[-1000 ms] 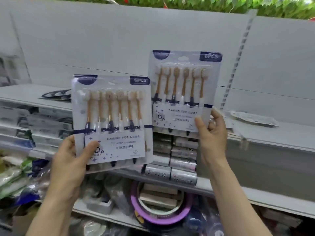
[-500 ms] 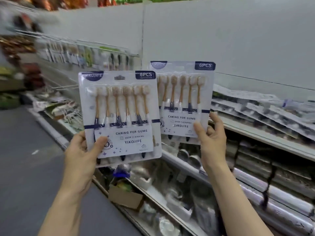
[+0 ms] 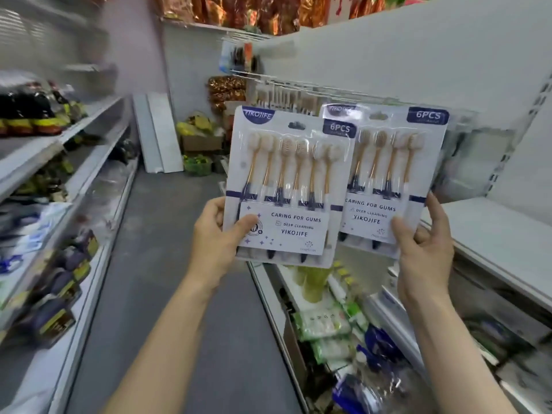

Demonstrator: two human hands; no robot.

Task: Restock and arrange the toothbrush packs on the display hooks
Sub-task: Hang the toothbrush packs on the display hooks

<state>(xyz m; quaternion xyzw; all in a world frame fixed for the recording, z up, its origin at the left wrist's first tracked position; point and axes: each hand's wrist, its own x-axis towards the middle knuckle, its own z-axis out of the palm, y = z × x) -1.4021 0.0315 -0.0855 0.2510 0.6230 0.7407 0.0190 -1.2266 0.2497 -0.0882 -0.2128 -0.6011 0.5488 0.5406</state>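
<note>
I hold two white-and-navy blister packs of six orange-handled toothbrushes, both upright in front of me. My left hand (image 3: pixel 219 234) grips the nearer toothbrush pack (image 3: pixel 286 186) at its lower left corner, thumb on the front. My right hand (image 3: pixel 424 243) grips the second toothbrush pack (image 3: pixel 391 174) at its lower right corner. The left pack overlaps the left edge of the right one. Behind them, display hooks (image 3: pixel 286 91) carry hanging packs on the white back panel; they are blurred.
A grey aisle floor (image 3: pixel 167 264) runs ahead between two shelving units. Left shelves (image 3: pixel 74 162) hold bottles and boxes. The right shelf (image 3: pixel 493 234) is white, with packaged goods below it. White boards and a cardboard box (image 3: pixel 203 141) stand at the aisle's far end.
My view has swung left, from facing the shelf to looking down the aisle. Both hands keep their grip, and the two packs have come closer until they overlap.
</note>
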